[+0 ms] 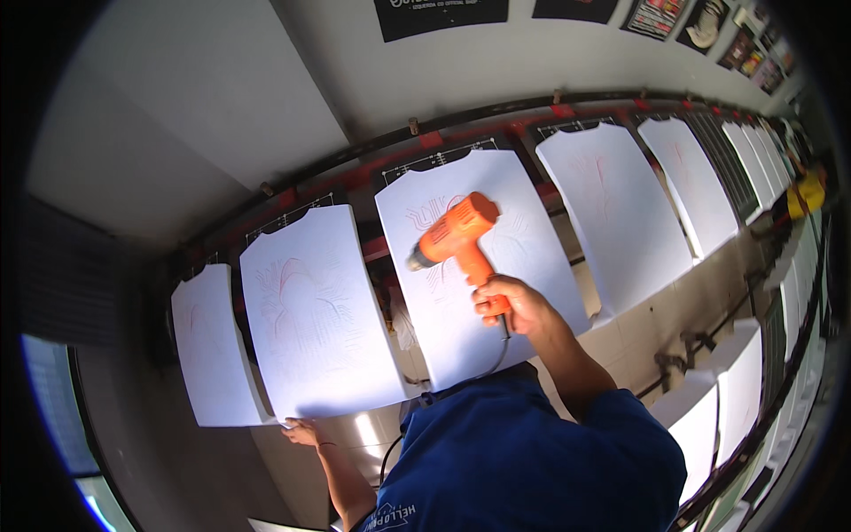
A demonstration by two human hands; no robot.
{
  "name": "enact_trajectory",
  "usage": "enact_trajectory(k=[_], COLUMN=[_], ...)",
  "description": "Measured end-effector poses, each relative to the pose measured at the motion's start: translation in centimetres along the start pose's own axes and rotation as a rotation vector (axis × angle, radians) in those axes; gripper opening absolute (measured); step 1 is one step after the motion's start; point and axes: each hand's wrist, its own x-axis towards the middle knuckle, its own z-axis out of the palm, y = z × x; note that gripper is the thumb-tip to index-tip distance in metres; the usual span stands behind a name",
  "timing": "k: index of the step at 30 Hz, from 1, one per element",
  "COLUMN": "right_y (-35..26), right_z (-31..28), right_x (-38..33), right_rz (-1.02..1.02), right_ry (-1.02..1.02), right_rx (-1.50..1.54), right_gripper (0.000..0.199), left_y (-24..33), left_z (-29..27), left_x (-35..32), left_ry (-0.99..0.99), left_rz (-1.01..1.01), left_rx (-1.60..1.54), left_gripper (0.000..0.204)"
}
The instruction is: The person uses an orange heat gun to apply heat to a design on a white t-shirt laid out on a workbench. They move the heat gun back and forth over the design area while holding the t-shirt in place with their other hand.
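Note:
My right hand [519,303] grips the handle of an orange heat gun [456,232], fingers wrapped round it. The gun is held over a white fabric shirt panel [523,275] with faint red and grey lines printed on it, and its metal nozzle points left. A dark cord hangs from the handle's bottom. My left hand [302,432] is at the lower left corner of the neighbouring white shirt panel [324,355], its fingers pinching the bottom edge. That panel carries a similar faint line pattern. Both panels lie flat on dark boards.
More white panels lie along the row: one at the far left [206,346], others to the right [612,213]. A dark rail [355,149] runs behind the boards. Behind me on the right stands a second row with white panels [696,426]. Tiled floor shows between.

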Motion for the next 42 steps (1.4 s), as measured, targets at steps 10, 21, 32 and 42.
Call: enact_trajectory(k=[10, 21, 32, 42], right_y=[-14.8, -18.3, -17.1, -18.3], right_z=[-9.2, -8.0, -6.1, -9.4], right_x=[2.6, 4.8, 8.1, 6.5], right_rz=[-0.23, -0.211, -0.231, -0.273], right_ry=[0.302, 0.361, 0.378, 0.576], right_rx=[-0.494, -0.561, -0.788, -0.715], right_gripper=[0.026, 0.032, 0.037, 0.032], left_y=[2.7, 3.0, 1.9, 7.5], left_z=[-5.3, -3.3, -0.4, -0.3], left_x=[-14.3, -15.6, -10.6, -8.5], left_ry=[-0.216, -0.132, -0.035, 0.085], left_rz=[0.058, -0.069, -0.114, 0.18], left_rx=[-0.203, -0.323, -0.234, 0.097], left_gripper=[0.043, 0.042, 0.052, 0.064])
